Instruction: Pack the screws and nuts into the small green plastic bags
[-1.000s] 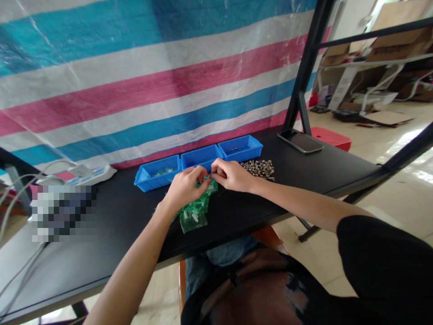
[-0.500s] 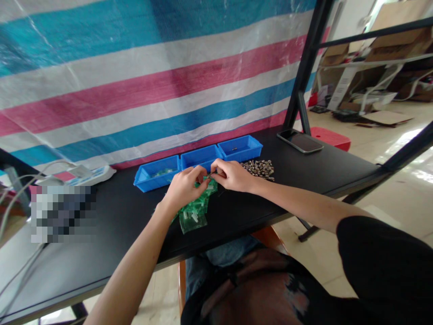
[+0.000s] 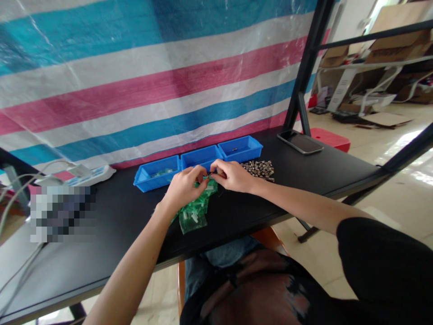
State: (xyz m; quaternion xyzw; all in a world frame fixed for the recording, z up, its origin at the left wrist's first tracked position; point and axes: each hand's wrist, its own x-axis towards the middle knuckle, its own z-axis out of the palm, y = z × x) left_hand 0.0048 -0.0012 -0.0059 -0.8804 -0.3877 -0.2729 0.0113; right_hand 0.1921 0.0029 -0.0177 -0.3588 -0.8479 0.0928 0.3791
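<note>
My left hand [image 3: 185, 186] and my right hand [image 3: 234, 175] meet fingertip to fingertip above the table, both closed in a pinch. Between them is something small and dark, mostly covered by the fingers, and I cannot make out its kind. Right below lies a heap of green see-through plastic packets [image 3: 193, 220], partly under my left hand. Beside my right hand is a pile of small shiny metal parts [image 3: 262, 169]. Behind the hands stand three blue bins in a row: the left bin [image 3: 142, 181] with pale pieces, the middle bin [image 3: 199, 155], and the right bin [image 3: 255, 146] with a tiny part.
A phone [image 3: 300, 142] lies at the right on the black table [image 3: 128, 234]. At the left are a white power strip [image 3: 98, 175], cables and a blurred-out object. A striped sheet [image 3: 152, 95] hangs behind, and a dark metal post [image 3: 306, 72] rises at the back right.
The fingertips have shifted very slightly around the small dark item. Otherwise hands, bins and piles stay in place.
</note>
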